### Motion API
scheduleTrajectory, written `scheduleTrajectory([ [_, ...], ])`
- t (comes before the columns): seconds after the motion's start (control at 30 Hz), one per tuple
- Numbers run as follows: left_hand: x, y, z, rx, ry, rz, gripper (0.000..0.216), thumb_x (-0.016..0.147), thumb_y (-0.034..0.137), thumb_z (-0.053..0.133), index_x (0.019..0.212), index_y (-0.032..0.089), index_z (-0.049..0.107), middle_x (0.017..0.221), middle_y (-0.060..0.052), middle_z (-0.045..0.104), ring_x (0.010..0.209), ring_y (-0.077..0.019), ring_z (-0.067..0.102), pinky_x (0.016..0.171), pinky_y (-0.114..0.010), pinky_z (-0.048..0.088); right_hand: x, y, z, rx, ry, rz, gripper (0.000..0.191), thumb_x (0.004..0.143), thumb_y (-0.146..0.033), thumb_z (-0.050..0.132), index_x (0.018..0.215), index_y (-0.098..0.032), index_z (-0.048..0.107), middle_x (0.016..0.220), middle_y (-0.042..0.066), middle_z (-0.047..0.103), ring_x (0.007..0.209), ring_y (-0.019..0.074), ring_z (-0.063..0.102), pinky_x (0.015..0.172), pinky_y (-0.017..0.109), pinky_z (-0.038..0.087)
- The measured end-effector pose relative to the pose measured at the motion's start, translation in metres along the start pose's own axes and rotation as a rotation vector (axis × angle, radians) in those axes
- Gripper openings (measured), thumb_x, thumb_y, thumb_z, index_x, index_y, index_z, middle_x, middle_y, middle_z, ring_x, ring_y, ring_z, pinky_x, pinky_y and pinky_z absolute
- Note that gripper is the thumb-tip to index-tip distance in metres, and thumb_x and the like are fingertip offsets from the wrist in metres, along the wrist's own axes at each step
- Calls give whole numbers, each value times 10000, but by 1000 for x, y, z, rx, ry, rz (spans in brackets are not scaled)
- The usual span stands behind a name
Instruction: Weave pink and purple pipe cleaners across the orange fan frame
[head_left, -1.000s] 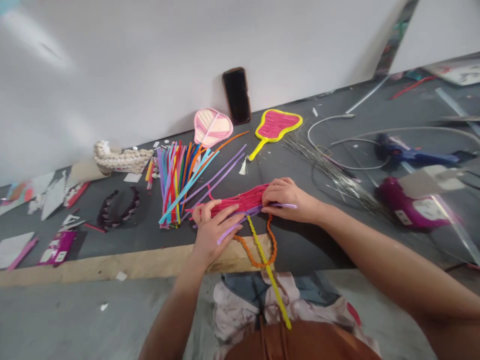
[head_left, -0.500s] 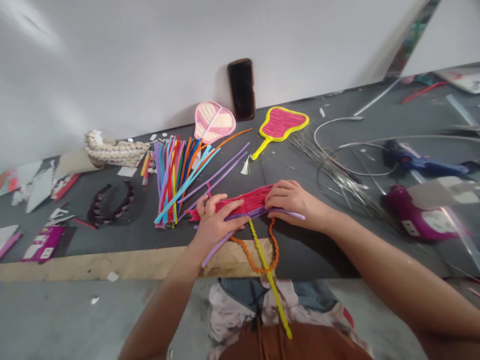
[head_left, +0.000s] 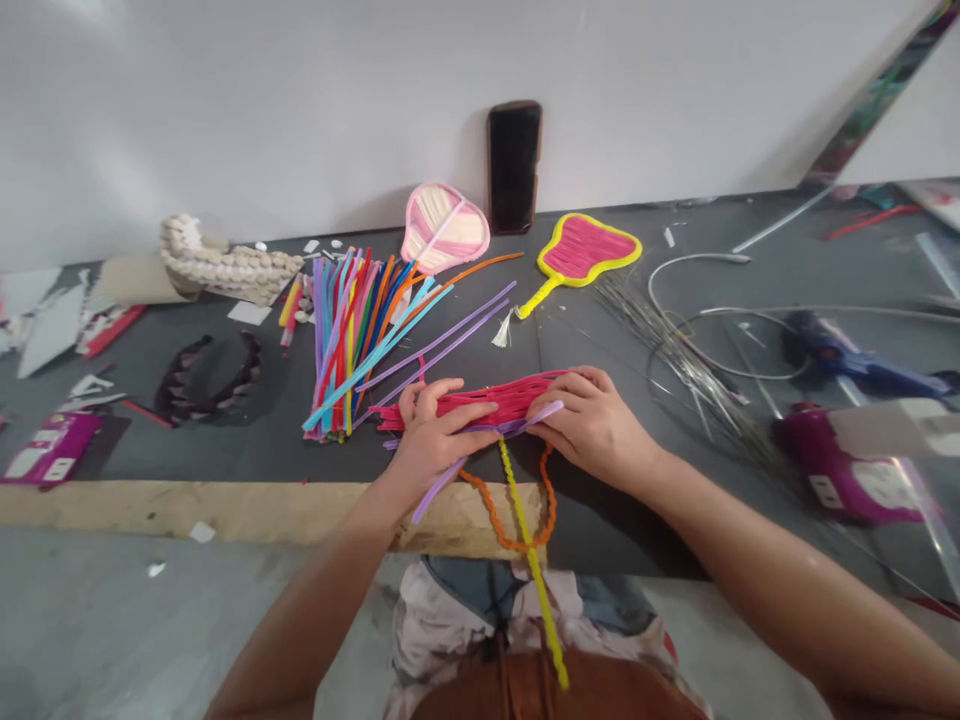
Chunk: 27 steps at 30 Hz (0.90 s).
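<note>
My left hand pinches the left part of a panel of pink pipe cleaners lying side by side. Closed on its right end is my right hand, the thumb at the lower edge. A purple pipe cleaner runs along that edge; its left tail hangs under my left hand and its right end angles up across the fingers of my right hand. From the panel's lower middle a twisted yellow stem reaches toward my lap. An orange twisted loop hangs around it. My fingertips hide parts of the panel.
A bundle of coloured pipe cleaners lies left of the panel. Behind are a pink-and-cream fan, a yellow-edged fan and a phone against the wall. Wires and a blue glue gun lie to the right.
The right end of the purple pipe cleaner stuck out to the right below my right hand; now it is bent upward over the fingers. The view has shifted slightly.
</note>
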<state>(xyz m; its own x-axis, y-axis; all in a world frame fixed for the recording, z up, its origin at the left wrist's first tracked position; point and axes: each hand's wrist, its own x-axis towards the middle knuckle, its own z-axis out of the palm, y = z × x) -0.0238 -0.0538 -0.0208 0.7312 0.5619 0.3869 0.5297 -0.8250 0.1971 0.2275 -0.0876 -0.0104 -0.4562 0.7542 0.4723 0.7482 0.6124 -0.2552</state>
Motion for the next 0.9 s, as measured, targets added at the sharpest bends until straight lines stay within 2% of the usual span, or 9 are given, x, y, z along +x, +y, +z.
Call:
scheduleTrajectory([
  [0.13,2,1,1,-24,30,10,215,938,266,585,1062,377,722,1179,28,693,1300,-254,331,1045,-489,225,1,-3,1,-36,-25,-37,133,948,-248,570,884,-212,681,907,17,739,907,187,589,862,345,387],
  [0.33,3,2,7,-52,83,-6,167,941,303,585,979,354,738,1167,52,703,1283,-239,356,1035,-465,242,4,-6,7,-35,-23,-58,155,957,-214,552,876,-228,683,886,-3,738,860,182,587,851,345,394],
  [0.6,5,6,4,-141,-48,-122,159,925,301,585,941,335,740,1213,45,676,1314,-259,351,1067,-470,217,5,-14,13,-101,-62,-63,180,965,-193,528,851,-208,665,904,22,736,841,180,597,849,362,397],
  [0.73,6,9,6,-134,-7,-164,164,922,254,576,934,322,725,1194,41,676,1283,-245,386,1047,-463,216,6,-18,14,-85,-23,-88,149,960,-216,551,863,-202,663,908,25,734,849,182,598,869,358,411],
  [0.9,5,9,14,-122,24,-171,167,941,254,555,927,319,708,1155,54,686,1284,-248,386,1030,-473,232,7,-19,16,-46,-43,-86,141,953,-204,553,877,-192,671,910,45,727,858,203,601,827,345,458],
])
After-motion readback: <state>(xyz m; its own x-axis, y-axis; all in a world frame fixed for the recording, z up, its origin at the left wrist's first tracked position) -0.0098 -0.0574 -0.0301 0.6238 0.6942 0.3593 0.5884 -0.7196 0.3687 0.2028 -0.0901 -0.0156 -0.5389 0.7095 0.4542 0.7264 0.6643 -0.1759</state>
